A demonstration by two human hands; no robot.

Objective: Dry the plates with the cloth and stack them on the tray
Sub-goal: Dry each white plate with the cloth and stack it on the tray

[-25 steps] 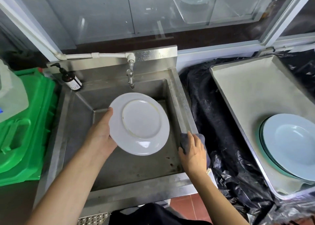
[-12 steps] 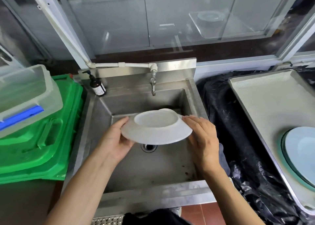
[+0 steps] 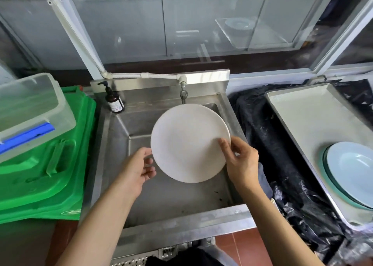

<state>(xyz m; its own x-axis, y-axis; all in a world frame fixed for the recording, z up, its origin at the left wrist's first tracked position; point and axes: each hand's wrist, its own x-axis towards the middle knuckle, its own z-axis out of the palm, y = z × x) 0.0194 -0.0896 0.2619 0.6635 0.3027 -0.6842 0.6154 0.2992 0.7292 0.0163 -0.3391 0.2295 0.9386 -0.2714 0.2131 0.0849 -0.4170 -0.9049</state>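
Round white plate (image 3: 187, 142) held face-up over steel sink (image 3: 113, 140), likely for drips. Right hand (image 3: 241, 162) pinches rim; left hand (image 3: 139, 168) relaxed, fingertips steadying the opposite edge.

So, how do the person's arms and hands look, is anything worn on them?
Both forearms are bare up to the frame edge, with no sleeves in view. The left hand and right hand wear no gloves, and no rings, watch or bracelet are visible.
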